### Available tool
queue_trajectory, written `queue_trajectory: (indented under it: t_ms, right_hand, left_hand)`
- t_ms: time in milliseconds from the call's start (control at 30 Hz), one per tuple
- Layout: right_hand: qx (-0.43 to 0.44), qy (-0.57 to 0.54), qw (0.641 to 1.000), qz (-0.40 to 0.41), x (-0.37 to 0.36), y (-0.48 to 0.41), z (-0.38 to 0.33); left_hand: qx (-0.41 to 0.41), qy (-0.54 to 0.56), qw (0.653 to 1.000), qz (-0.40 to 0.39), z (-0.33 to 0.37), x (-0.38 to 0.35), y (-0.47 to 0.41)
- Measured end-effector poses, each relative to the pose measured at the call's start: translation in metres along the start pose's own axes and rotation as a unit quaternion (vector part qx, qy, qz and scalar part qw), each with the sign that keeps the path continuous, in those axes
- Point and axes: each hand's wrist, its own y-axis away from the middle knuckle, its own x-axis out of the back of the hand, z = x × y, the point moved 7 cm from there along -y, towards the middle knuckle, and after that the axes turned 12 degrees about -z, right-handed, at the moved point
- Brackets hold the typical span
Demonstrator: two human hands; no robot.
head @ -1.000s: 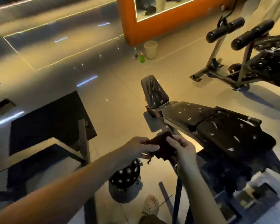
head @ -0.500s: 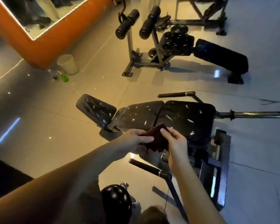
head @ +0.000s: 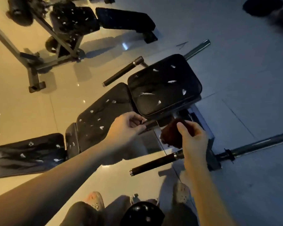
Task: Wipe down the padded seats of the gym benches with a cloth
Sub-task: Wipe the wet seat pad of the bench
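Head view: the right hand (head: 193,139) grips a dark cloth (head: 170,132), thumb pressed across its top, just off the near edge of the bench's square seat pad (head: 165,85), whose black cover is torn in white flecks. The left hand (head: 126,128) hovers at the near edge of the middle pad (head: 101,118), fingers curled toward the thumb; whether they pinch anything cannot be told.

A glossy tiled floor (head: 39,103) carries two pale perforated clogs (head: 95,200), a shiny black rounded object (head: 142,214) near them, and a dark shape (head: 261,4) in the far corner.
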Motion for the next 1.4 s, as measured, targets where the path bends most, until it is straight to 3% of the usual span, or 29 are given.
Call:
queue_trajectory:
  t_ms: [100,333,567,833,1000,1167,1400]
  right_hand:
    - [0.045,0.054,0.997,0.022,0.003,-0.006,0.019]
    - [0.205,0.200,0.957,0.035,-0.007,-0.062,0.047]
    - [0.406,0.313,0.850,0.123,-0.010,-0.087,0.037]
    - [0.457,0.340,0.806,0.161,-0.020,-0.089,0.036]
    - [0.459,0.347,0.802,0.161,-0.043,-0.075,0.046]
    - [0.509,0.407,0.755,0.077,-0.073,-0.059,0.063]
    - [0.393,0.369,0.808,0.239,0.019,-0.103,0.002]
  left_hand:
    - [-0.101,-0.179,0.974,0.094,-0.008,0.000,-0.010]
    - [-0.252,-0.351,0.874,0.222,-0.027,-0.038,-0.041]
    - [-0.294,-0.377,0.815,0.327,-0.042,-0.063,-0.044]
    - [-0.320,-0.415,0.749,0.405,-0.048,-0.070,-0.047]
    - [-0.328,-0.413,0.751,0.397,-0.048,-0.068,-0.047]
    - [-0.352,-0.415,0.743,0.389,-0.055,-0.066,-0.049]
    - [-0.359,-0.394,0.757,0.378,-0.055,-0.065,-0.047]
